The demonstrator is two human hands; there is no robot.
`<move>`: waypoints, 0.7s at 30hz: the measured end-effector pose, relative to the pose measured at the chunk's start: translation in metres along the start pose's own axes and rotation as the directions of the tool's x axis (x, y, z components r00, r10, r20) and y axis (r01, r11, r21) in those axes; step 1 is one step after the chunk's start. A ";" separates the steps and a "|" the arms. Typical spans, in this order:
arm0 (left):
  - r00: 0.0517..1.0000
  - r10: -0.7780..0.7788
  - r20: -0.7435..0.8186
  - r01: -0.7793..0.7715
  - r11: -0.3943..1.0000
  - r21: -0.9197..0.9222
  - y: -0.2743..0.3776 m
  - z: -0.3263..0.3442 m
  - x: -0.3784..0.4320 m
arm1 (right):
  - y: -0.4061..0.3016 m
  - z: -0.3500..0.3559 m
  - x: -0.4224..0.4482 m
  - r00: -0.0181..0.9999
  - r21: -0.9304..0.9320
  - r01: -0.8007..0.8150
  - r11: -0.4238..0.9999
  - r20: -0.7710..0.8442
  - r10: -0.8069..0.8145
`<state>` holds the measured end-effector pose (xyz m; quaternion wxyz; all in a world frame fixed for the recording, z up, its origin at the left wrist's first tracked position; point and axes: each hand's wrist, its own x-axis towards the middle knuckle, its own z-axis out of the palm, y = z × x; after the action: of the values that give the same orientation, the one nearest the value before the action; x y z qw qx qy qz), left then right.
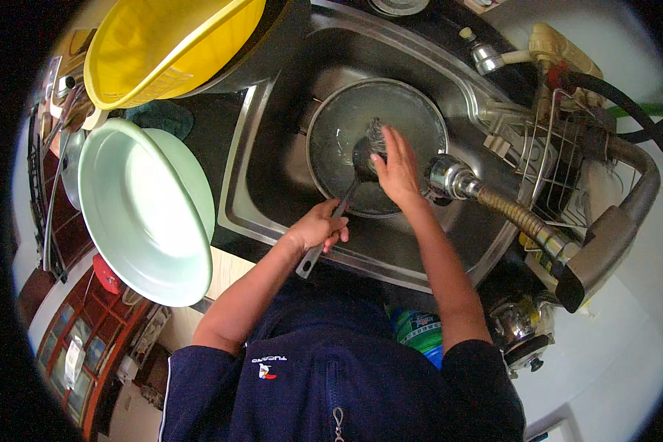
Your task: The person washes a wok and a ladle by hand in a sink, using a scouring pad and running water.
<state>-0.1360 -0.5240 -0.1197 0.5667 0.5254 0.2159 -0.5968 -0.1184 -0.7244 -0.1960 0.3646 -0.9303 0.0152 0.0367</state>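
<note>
My left hand (321, 225) is closed around the handle of a metal ladle (308, 263), above the near rim of the sink. The ladle's dark bowl (363, 160) points away from me, over a round metal pan (327, 171) with water in it. In the fingers of my right hand (399, 166) is a steel wool scrubber (375, 132), right beside the ladle bowl; the fingers partly cover both. The pan rests inside a stainless steel sink (276, 160). A chrome faucet head (447, 175) hangs close to my right wrist.
On the left, a pale green plastic basin (143, 221) stands tilted below a yellow plastic basket (171, 61). A dark green cloth (163, 117) lies behind the basin. A wire rack (552, 149) and the faucet's flexible neck (511, 207) occupy the right side, with a metal kettle (516, 323) nearer me.
</note>
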 end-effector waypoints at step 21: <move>0.995 0.100 0.024 -0.101 0.994 0.047 0.005 0.003 -0.013 | -0.003 0.011 0.003 0.927 -0.274 -0.293 0.916 0.154 0.343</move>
<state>-0.1352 -0.5215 -0.1054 0.5856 0.5424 0.1687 -0.5783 -0.1156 -0.7145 -0.2020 0.2351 -0.9449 0.1258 0.1898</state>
